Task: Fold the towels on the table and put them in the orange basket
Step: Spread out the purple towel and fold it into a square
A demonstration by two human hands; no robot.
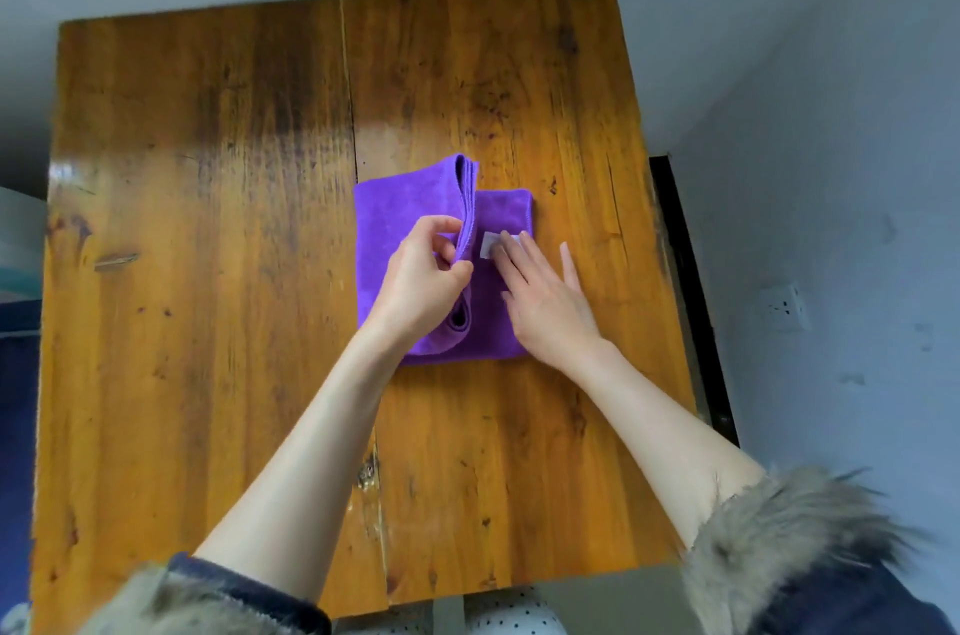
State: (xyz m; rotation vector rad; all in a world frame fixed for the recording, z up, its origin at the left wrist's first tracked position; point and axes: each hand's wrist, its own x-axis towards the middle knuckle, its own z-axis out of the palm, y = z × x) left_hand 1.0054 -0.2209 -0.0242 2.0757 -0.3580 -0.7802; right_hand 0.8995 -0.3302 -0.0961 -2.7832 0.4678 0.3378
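Observation:
A purple towel (395,213) lies partly folded in the middle of the wooden table (208,218). My left hand (421,281) pinches the stacked edge of its left half and holds that half raised over the lower layer. My right hand (545,296) rests flat, fingers spread, on the right part of the towel, with the fingertips on a small white label (491,244). No orange basket is in view.
A dark strip (691,301) runs along the table's right edge. Beyond it, a white wall socket (784,307) sits on the grey wall. A pale blue object (18,239) shows at the left edge of the view.

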